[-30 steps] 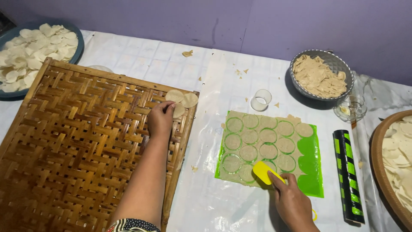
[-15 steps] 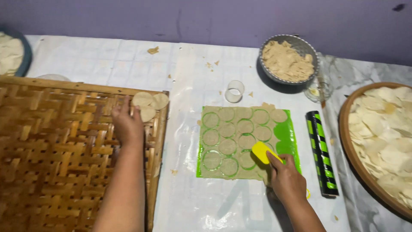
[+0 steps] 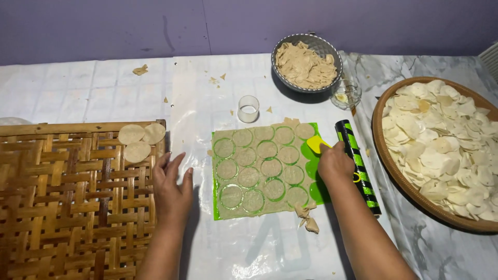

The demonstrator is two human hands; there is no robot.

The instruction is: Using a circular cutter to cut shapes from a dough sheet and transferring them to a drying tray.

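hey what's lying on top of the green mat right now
A thin dough sheet cut into round discs covers most of the green mat. The right hand holds a yellow scraper over its right edge, hiding what lies beneath.

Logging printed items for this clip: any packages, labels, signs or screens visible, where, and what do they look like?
None in view. The closest thing is the black-and-green striped rolling pin, beside the right hand: a patterned tube carrying no visible label.

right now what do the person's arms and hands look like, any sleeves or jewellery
Both forearms are bare up to the bottom edge of the picture, with no sleeve in view. The left hand and the right hand wear no gloves, and no rings, watch or bracelet can be seen. Fingernails look short and unpainted.
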